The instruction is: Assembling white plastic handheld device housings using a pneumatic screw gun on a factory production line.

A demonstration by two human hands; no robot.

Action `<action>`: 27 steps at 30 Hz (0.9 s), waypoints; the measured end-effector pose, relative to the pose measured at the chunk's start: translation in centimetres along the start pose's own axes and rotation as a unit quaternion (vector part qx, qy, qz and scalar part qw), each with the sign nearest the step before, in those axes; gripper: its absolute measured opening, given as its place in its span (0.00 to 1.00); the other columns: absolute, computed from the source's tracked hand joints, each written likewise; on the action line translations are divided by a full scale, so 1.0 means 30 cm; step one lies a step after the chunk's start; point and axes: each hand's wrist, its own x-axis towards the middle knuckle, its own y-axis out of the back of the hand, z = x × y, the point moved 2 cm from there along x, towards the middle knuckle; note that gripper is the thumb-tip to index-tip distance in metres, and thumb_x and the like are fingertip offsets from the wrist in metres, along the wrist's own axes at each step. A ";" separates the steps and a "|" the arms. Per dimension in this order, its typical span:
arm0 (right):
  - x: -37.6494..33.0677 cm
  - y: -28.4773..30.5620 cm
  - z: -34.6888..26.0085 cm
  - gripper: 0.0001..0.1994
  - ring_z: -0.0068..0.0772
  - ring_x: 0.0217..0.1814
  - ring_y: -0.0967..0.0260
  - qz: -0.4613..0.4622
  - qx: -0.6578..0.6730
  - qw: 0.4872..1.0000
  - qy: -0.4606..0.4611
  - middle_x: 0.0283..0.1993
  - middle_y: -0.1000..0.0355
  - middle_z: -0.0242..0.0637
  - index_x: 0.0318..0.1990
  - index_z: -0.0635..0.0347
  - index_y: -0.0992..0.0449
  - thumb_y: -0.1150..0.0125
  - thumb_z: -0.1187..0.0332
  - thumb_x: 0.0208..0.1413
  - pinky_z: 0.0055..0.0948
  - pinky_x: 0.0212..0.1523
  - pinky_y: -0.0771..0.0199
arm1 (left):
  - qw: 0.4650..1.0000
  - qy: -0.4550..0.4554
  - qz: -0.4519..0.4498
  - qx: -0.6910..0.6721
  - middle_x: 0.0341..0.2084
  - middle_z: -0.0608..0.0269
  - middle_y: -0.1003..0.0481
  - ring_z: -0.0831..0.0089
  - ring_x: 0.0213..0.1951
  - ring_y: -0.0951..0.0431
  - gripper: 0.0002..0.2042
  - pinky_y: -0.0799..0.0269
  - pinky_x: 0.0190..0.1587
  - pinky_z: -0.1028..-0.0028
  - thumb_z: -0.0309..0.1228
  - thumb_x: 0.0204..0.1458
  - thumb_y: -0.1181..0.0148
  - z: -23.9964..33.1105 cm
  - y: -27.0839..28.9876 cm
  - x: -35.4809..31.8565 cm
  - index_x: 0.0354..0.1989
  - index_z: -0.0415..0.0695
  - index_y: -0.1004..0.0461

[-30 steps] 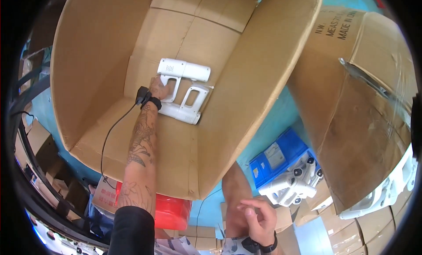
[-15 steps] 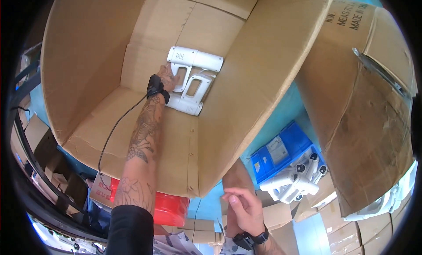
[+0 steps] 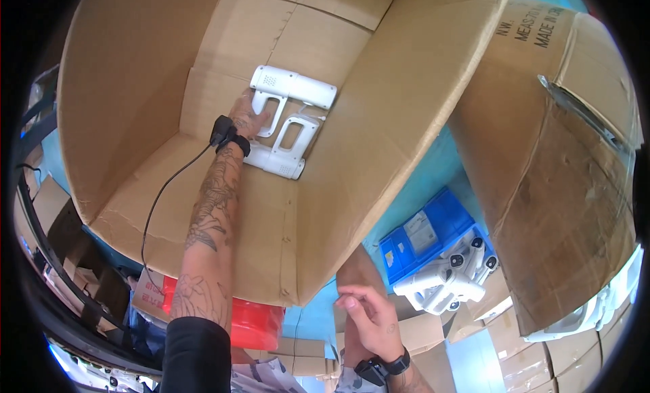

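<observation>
I count two white shells (image 3: pixel 293 86) (image 3: pixel 274 161) in the carton (image 3: pixel 406 115), one blue bin (image 3: pixel 443 220).

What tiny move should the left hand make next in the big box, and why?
Maybe the left hand should ease off the upper white tool, since that tool seems to rest on the cardboard box's bottom, beside the lower white tool.

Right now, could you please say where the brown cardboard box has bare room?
Its base is bare beyond the upper white pistol-shaped plastic housing, and between the left hand and its left wall. It is crowded around the lower white plastic housing.
</observation>
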 end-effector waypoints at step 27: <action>0.027 0.011 -0.023 0.13 0.26 0.49 0.25 -0.048 0.005 0.998 -0.038 0.44 0.22 0.37 0.56 0.66 0.25 0.45 0.70 0.70 0.27 0.54 0.26 | 0.927 0.061 -0.209 -0.307 0.56 0.49 0.25 0.60 0.57 0.24 0.30 0.30 0.61 0.64 0.34 0.58 0.37 -0.134 0.183 0.140 0.67 0.35 0.39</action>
